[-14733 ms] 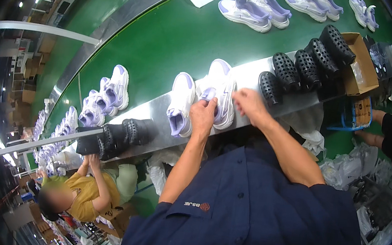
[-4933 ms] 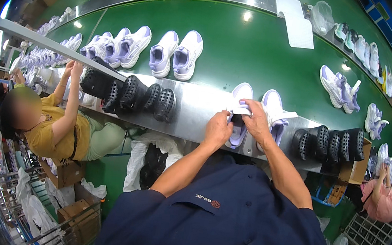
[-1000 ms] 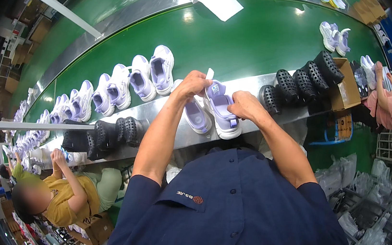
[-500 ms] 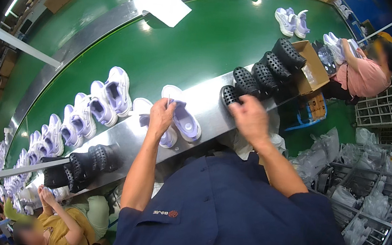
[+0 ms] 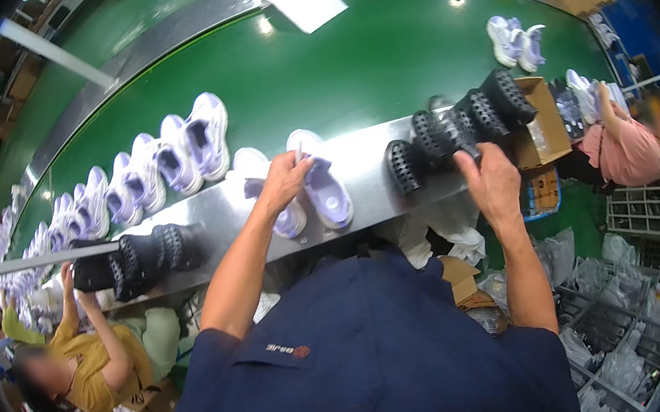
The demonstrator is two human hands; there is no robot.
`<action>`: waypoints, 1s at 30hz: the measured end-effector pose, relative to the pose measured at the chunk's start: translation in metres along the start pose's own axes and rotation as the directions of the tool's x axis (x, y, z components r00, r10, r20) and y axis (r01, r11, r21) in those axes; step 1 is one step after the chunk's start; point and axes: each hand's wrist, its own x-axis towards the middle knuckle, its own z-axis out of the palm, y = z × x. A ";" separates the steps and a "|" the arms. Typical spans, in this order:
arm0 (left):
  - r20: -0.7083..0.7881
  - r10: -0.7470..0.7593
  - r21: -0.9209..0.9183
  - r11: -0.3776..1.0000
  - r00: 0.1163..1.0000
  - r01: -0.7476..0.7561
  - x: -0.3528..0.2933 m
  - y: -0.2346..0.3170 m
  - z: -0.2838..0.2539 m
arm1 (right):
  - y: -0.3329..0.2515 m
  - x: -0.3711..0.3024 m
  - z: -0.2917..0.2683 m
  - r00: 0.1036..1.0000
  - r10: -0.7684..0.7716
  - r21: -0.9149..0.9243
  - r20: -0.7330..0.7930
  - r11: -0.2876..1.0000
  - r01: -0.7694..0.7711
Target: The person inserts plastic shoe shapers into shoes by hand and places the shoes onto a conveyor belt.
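Note:
My left hand [image 5: 286, 181] pinches the pale strap or tongue at the throat of a white and lavender shoe [image 5: 329, 194] on the metal ledge. Its mate [image 5: 252, 164] lies just left, partly behind my hand and wrist. At the right, several black perforated shoe forms [image 5: 405, 166] stand in a group on the ledge. My right hand [image 5: 494, 180] has its thumb and fingers closed on the near end of one black shoe form [image 5: 454, 129] in the middle of that group, which is blurred and tilted.
A row of lavender shoes [image 5: 206, 139] runs left along the green conveyor [image 5: 346, 61]. More black forms [image 5: 149, 259] sit at the ledge's left. An open carton [image 5: 550, 121] stands beyond the right group. Co-workers sit left [image 5: 97, 358] and right [image 5: 622, 146]; a wire rack [image 5: 612, 376] holds bagged items.
My right hand has moved right, from beside the nearest black form to the middle one, which has tilted. My left hand stays at the shoe's throat. The whole view has shifted slightly.

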 end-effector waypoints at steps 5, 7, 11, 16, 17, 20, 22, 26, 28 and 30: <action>0.035 0.031 0.034 0.999 0.999 -0.032 0.012 0.015 0.012 | -0.096 -0.025 0.048 0.812 -0.117 0.284 0.571 0.957 -0.062; 0.074 0.060 0.104 0.992 0.995 -0.067 0.013 0.018 0.012 | -0.110 -0.017 0.054 0.783 -0.095 0.288 0.614 0.951 -0.111; 0.055 0.096 0.196 0.975 0.994 -0.105 0.021 0.006 0.017 | -0.126 -0.011 0.047 0.734 -0.089 0.215 0.673 0.974 -0.078; 0.187 0.119 0.219 0.963 0.975 -0.160 0.023 0.011 0.033 | -0.106 -0.011 0.083 0.777 0.050 0.130 0.627 0.977 -0.168; 0.190 0.118 0.217 0.963 0.975 -0.159 0.024 0.019 0.036 | -0.105 -0.015 0.099 0.842 0.046 0.107 0.538 0.987 -0.122; 0.288 0.129 0.107 0.980 0.949 -0.166 0.029 0.022 0.044 | -0.123 -0.024 0.152 0.925 -0.020 -0.008 0.380 1.000 0.025; 0.182 0.257 0.142 0.948 0.949 -0.284 0.029 0.017 0.046 | -0.126 -0.021 0.161 0.944 -0.043 0.062 0.326 0.998 0.024; -0.034 0.231 0.244 0.945 0.972 -0.216 -0.008 0.000 0.061 | -0.089 -0.022 0.146 0.972 -0.231 0.300 -0.030 0.926 0.230; -0.045 -0.013 0.193 0.981 0.999 0.021 -0.020 0.005 0.075 | -0.084 -0.015 0.160 0.974 -0.118 0.266 0.193 0.962 0.064; -0.144 -0.058 0.259 0.961 0.988 0.094 -0.017 0.009 0.090 | -0.091 -0.004 0.169 0.916 0.021 0.141 0.400 0.986 -0.084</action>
